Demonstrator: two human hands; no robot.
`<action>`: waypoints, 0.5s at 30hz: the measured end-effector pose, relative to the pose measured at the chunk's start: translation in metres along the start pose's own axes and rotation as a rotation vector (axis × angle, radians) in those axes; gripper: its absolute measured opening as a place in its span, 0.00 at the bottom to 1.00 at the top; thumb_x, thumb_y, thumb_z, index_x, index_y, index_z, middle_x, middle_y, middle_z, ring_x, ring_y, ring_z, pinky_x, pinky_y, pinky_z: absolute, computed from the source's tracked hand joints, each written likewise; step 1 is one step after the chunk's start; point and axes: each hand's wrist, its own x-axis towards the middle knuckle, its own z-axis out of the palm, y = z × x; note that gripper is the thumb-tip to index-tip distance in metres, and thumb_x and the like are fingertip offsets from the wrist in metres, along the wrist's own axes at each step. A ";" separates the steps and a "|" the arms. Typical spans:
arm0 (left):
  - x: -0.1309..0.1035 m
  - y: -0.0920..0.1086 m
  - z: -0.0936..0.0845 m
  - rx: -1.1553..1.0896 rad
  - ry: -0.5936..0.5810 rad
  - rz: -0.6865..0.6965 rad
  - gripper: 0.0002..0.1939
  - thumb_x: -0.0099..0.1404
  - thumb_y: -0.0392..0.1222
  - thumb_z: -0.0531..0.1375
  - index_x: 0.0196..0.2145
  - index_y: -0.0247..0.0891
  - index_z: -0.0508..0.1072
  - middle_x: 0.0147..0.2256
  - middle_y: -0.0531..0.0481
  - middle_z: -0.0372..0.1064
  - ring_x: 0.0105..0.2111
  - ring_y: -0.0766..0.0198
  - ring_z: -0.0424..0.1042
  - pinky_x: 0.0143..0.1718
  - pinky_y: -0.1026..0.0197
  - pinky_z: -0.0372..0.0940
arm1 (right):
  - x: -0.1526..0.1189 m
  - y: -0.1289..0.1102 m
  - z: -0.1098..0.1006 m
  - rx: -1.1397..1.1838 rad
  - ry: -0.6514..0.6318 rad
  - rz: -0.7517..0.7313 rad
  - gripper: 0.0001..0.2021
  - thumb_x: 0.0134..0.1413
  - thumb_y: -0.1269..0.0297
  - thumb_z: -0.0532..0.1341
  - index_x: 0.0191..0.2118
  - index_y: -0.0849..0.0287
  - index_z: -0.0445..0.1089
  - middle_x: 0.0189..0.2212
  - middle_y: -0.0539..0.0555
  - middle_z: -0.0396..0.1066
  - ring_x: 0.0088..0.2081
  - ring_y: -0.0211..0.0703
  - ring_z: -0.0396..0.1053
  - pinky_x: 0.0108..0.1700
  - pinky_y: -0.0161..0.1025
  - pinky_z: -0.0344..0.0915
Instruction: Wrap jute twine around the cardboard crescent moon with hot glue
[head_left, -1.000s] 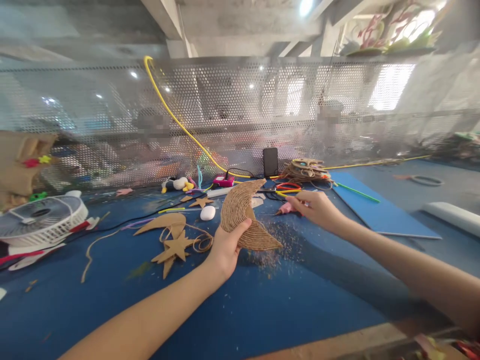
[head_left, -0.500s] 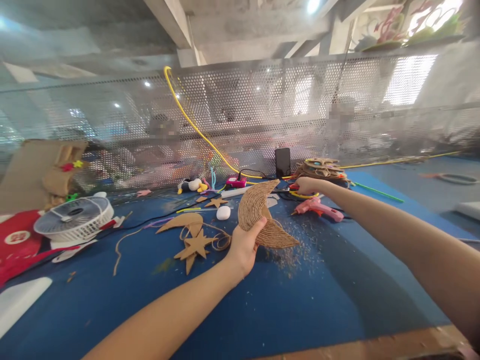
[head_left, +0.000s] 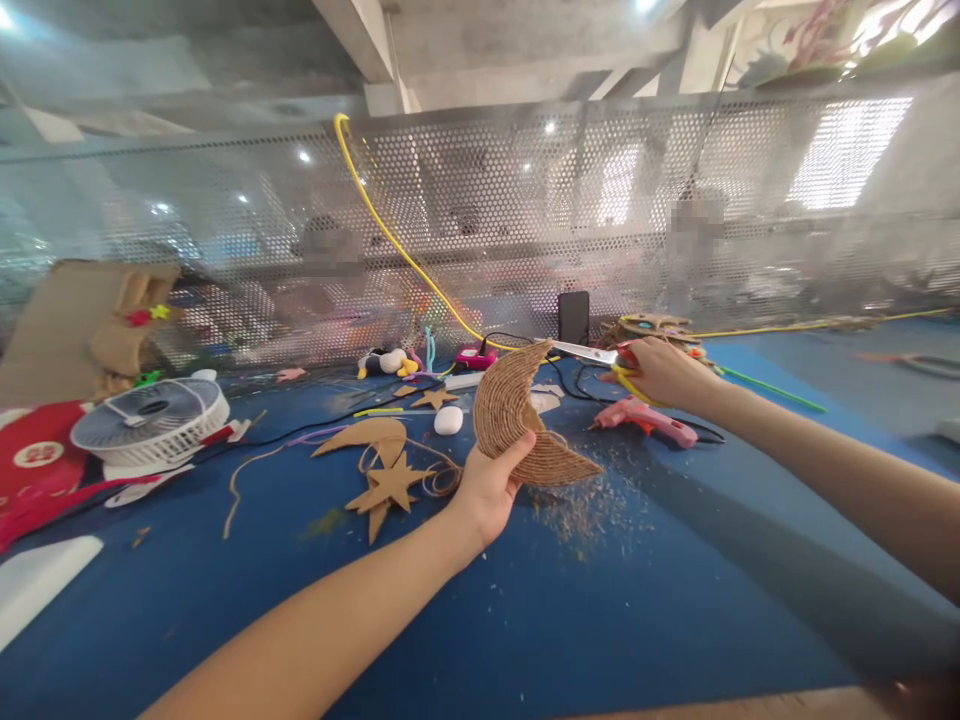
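My left hand (head_left: 491, 490) grips a crescent moon (head_left: 504, 415) covered in rows of brown twine, thumb on its face. In my right hand (head_left: 660, 372) are scissors (head_left: 589, 350) with red and yellow handles. Their blades point left, and the tips reach the moon's upper point; whether they touch it I cannot tell. Below my right hand a pink glue gun (head_left: 649, 422) lies on the blue table. Left of the moon are cardboard stars (head_left: 394, 484), a plain cardboard crescent (head_left: 367, 436) and loose twine (head_left: 442, 482).
Fibre scraps (head_left: 592, 510) are scattered under the moon. A white fan (head_left: 150, 425) and a red bag (head_left: 37, 455) sit at the left. Behind stand a black phone (head_left: 574, 318), a pink box (head_left: 475, 357) and a perforated metal screen (head_left: 465, 220). A white case (head_left: 448, 420) lies mid-table.
My right hand has lifted the scissors off the table area by the cables, bringing their blades up to the moon's upper tip. My left hand stays nearly still with the moon.
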 end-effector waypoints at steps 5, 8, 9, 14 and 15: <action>-0.003 -0.001 0.001 0.039 -0.045 0.016 0.19 0.48 0.35 0.76 0.38 0.33 0.78 0.39 0.45 0.78 0.38 0.61 0.77 0.41 0.60 0.70 | -0.074 -0.013 -0.023 0.193 -0.085 -0.040 0.23 0.62 0.39 0.50 0.31 0.56 0.61 0.30 0.56 0.70 0.30 0.45 0.66 0.32 0.39 0.56; -0.003 -0.002 0.001 0.074 -0.057 0.017 0.20 0.48 0.37 0.76 0.39 0.32 0.78 0.39 0.44 0.78 0.38 0.61 0.77 0.41 0.60 0.71 | -0.105 -0.016 -0.027 0.270 -0.100 -0.011 0.25 0.61 0.37 0.50 0.26 0.54 0.57 0.24 0.52 0.66 0.25 0.42 0.62 0.29 0.39 0.54; -0.002 -0.002 0.001 0.066 -0.046 0.014 0.20 0.48 0.37 0.76 0.39 0.32 0.78 0.39 0.44 0.78 0.38 0.61 0.77 0.41 0.60 0.71 | -0.111 -0.015 -0.027 0.295 -0.096 0.009 0.25 0.61 0.38 0.50 0.26 0.54 0.57 0.23 0.51 0.65 0.25 0.41 0.61 0.29 0.38 0.53; 0.002 -0.001 0.001 0.013 0.000 0.009 0.20 0.48 0.35 0.76 0.39 0.33 0.78 0.39 0.46 0.79 0.37 0.62 0.77 0.40 0.61 0.72 | -0.125 -0.015 -0.025 0.328 -0.194 -0.064 0.23 0.60 0.41 0.54 0.27 0.55 0.62 0.25 0.53 0.68 0.25 0.42 0.63 0.29 0.39 0.55; 0.002 -0.001 0.001 0.019 -0.005 0.010 0.19 0.48 0.35 0.76 0.39 0.33 0.78 0.39 0.46 0.79 0.37 0.62 0.77 0.40 0.62 0.72 | -0.126 -0.017 -0.025 0.302 -0.215 -0.091 0.22 0.59 0.41 0.56 0.27 0.55 0.63 0.26 0.54 0.69 0.26 0.43 0.64 0.30 0.39 0.55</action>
